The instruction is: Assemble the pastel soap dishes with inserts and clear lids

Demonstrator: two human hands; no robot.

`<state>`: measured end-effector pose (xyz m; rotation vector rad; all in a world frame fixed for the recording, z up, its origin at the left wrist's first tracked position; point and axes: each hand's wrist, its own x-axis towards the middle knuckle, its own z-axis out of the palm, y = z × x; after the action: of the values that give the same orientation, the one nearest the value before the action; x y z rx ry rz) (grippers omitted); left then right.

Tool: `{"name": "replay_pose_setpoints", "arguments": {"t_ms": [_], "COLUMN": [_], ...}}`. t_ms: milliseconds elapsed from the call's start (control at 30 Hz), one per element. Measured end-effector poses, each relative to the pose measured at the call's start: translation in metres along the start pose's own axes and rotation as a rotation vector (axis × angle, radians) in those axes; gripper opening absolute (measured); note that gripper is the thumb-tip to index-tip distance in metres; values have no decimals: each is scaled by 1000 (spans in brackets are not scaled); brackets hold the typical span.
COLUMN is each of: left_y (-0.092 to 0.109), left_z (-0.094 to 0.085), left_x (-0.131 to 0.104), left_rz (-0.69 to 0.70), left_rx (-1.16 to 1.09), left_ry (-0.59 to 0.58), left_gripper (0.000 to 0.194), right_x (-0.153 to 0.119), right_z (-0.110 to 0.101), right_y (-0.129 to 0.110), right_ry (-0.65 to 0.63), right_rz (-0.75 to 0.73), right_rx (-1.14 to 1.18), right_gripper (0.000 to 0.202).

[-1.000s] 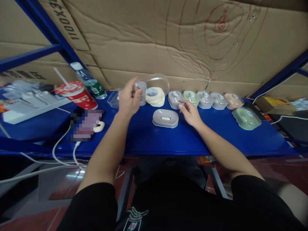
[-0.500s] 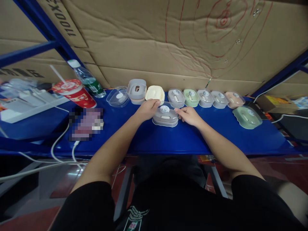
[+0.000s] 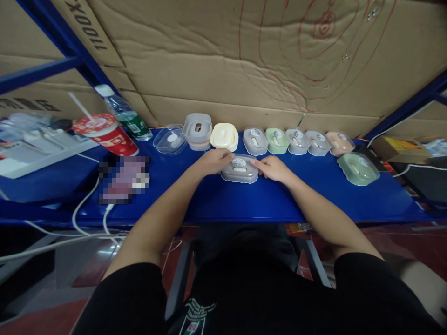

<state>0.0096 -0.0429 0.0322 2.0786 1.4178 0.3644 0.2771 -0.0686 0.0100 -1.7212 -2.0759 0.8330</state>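
Observation:
A small grey plastic box with a clear lid (image 3: 239,175) sits on the blue table in front of me. Its lid carries a round white label and a pale oval piece. My left hand (image 3: 216,160) is closed on the box's far left corner, fingers bent over the lid edge. On the opposite side my right hand (image 3: 271,167) grips the right edge, thumb on top and the other fingers curled, partly hidden. Just behind my left hand lies a stack of cream-coloured trays (image 3: 224,136). Left of those stands a stack of grey trays with an oval slot (image 3: 197,131).
Clear lids (image 3: 170,139) lie at the back left. Several lidded boxes line the back, one of them green (image 3: 277,139); another green box (image 3: 358,168) is at right. A red cup (image 3: 108,135), a bottle (image 3: 127,116) and cables (image 3: 78,209) are on the left. Cardboard (image 3: 202,60) walls the back.
The clear lid's far edge has come down onto the box. My left hand has sunk a little with it; my right hand stays at the right edge. The view has shifted slightly.

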Motion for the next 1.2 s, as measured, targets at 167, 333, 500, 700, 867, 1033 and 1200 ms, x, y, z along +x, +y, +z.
{"name": "replay_pose_setpoints", "arguments": {"t_ms": [167,333,500,700,867,1033,1200], "left_y": [-7,-8,2,-4,-13,-14,-14], "left_z": [0,8,22,27,18,17,19], "left_x": [4,8,4,5,11,14,15], "left_rz": [-26,-22,62,155,143,183,256], "left_rx": [-176,-315,-687,-823,-694,-565,-197], "left_ry": [-82,-97,-343,-462,-266,-182,69], "left_gripper": [47,61,98,113,86,69,67], "right_x": [2,-5,-21,-34,-33,-30,-20], "right_z": [-2,-6,2,13,3,-14,10], "right_y": [3,2,-12,-28,-29,-19,-13], "right_ry": [56,407,531,316,190,212,296], "right_rz": [-16,-70,-518,-670,-404,-195,-240], "right_rx": [-110,-270,-286,-496,-703,-654,38], "right_gripper": [72,57,42,34,37,48,56]}}
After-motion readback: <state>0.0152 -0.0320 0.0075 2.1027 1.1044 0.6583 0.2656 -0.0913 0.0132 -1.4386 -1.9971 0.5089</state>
